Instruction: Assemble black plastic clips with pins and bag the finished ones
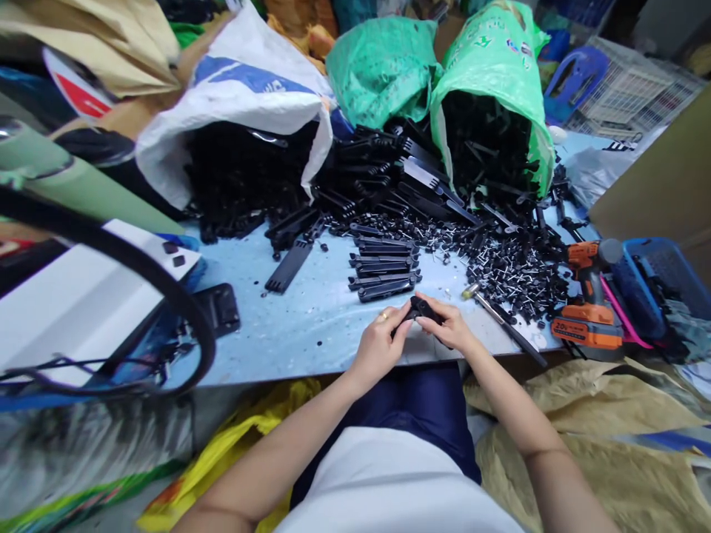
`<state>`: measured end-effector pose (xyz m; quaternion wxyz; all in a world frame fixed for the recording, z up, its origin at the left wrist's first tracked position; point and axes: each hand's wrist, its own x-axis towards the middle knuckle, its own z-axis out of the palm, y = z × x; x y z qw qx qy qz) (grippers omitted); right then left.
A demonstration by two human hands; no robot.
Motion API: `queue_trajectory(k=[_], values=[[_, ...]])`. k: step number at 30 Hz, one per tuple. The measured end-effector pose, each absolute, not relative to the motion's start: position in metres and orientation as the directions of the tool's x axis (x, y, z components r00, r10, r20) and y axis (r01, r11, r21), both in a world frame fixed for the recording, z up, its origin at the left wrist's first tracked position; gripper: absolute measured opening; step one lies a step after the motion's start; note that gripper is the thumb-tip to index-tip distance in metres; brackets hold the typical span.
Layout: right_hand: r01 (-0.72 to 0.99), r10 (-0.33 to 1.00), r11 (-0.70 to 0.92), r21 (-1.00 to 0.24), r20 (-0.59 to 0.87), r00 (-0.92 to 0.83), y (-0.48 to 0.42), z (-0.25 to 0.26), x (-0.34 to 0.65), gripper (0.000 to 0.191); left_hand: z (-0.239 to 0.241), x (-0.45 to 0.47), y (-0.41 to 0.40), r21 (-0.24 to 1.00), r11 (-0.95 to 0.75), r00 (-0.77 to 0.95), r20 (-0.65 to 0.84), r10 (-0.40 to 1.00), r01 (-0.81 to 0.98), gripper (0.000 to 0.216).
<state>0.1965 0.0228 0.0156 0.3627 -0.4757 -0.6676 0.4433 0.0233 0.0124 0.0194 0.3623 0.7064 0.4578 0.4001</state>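
Both my hands meet at the front edge of a pale blue table (311, 318). My left hand (381, 344), with a ring on one finger, and my right hand (452, 329) are closed together on a small black plastic part (422, 309). Just beyond them lies a short stack of long black plastic pieces (383, 268). A hammer (500, 318) lies to the right of my right hand.
An orange cordless drill (589, 311) stands at the right edge. Heaps of black plastic parts (500, 259) spill from a white sack (238, 111) and two green sacks (489, 96). A white board (72, 296) and a black cable lie at left. A blue basket (666, 274) sits far right.
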Motion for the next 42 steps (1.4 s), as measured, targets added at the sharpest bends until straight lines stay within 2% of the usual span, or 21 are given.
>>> queue_trajectory(k=[3,6,11,13,15,17,19,21,23,25,28,30,33,36,40,42], values=[[0.427,0.912,0.338,-0.839,0.181,-0.367,0.028,0.021,0.206,0.049,0.018,0.025,0.011,0.853,-0.343,0.258,0.256,0.932,0.393,0.033],[0.442,0.878,0.424,-0.790,0.239,-0.415,0.028,0.022,0.205,0.049,0.015,0.032,0.010,0.839,-0.383,0.229,0.315,0.921,0.386,0.032],[0.391,0.921,0.380,-0.838,0.304,-0.242,0.015,0.010,0.180,0.047,0.014,0.046,0.009,0.809,-0.436,-0.067,0.498,0.865,0.394,0.032],[0.386,0.932,0.362,-0.848,0.315,-0.180,0.007,0.003,0.170,0.048,0.012,0.047,0.011,0.799,-0.466,-0.057,0.523,0.850,0.381,0.031],[0.427,0.940,0.342,-0.837,0.306,-0.154,0.002,-0.003,0.164,0.048,0.007,0.044,0.013,0.812,-0.462,0.010,0.491,0.871,0.356,0.031],[0.505,0.945,0.325,-0.800,0.256,-0.203,0.003,-0.005,0.165,0.047,-0.003,0.041,0.010,0.867,-0.357,0.023,0.373,0.927,0.346,0.033],[0.625,0.934,0.332,-0.707,0.154,-0.321,0.013,-0.002,0.174,0.046,-0.014,0.037,0.004,0.913,-0.180,-0.012,0.198,0.980,0.366,0.038],[0.761,0.923,0.342,-0.551,0.043,-0.383,0.035,0.009,0.192,0.044,-0.022,0.032,-0.003,0.886,-0.088,-0.026,0.112,0.993,0.454,0.041],[0.882,0.950,0.291,-0.370,0.001,-0.313,0.066,0.025,0.215,0.041,-0.024,0.026,-0.005,0.773,-0.197,0.080,0.187,0.979,0.603,0.044],[0.963,0.983,0.183,-0.196,0.039,-0.179,0.103,0.041,0.240,0.036,-0.021,0.022,-0.002,0.585,-0.447,0.351,0.277,0.894,0.677,0.045],[0.994,0.993,0.104,0.030,0.054,-0.106,0.153,0.056,0.268,0.032,-0.012,0.024,0.011,0.364,-0.721,0.702,0.211,0.680,0.589,0.040],[0.988,0.993,0.114,0.107,-0.002,-0.115,0.176,0.058,0.278,0.029,-0.008,0.029,0.020,0.280,-0.771,0.767,0.149,0.624,0.572,0.037],[0.989,0.994,0.111,0.100,-0.030,-0.109,0.192,0.056,0.285,0.022,-0.006,0.033,0.026,0.192,-0.763,0.748,0.157,0.645,0.617,0.034],[0.995,0.995,0.096,0.039,-0.001,-0.096,0.193,0.061,0.292,0.012,-0.006,0.029,0.025,0.169,-0.737,0.715,0.181,0.676,0.654,0.032],[0.992,0.991,0.090,-0.089,0.106,-0.080,0.175,0.081,0.303,0.011,-0.011,0.020,0.022,0.248,-0.677,0.672,0.116,0.731,0.693,0.032],[0.986,0.981,0.076,-0.147,0.190,-0.047,0.154,0.088,0.299,0.004,-0.012,0.021,0.021,0.346,-0.636,0.624,0.162,0.764,0.689,0.040]])
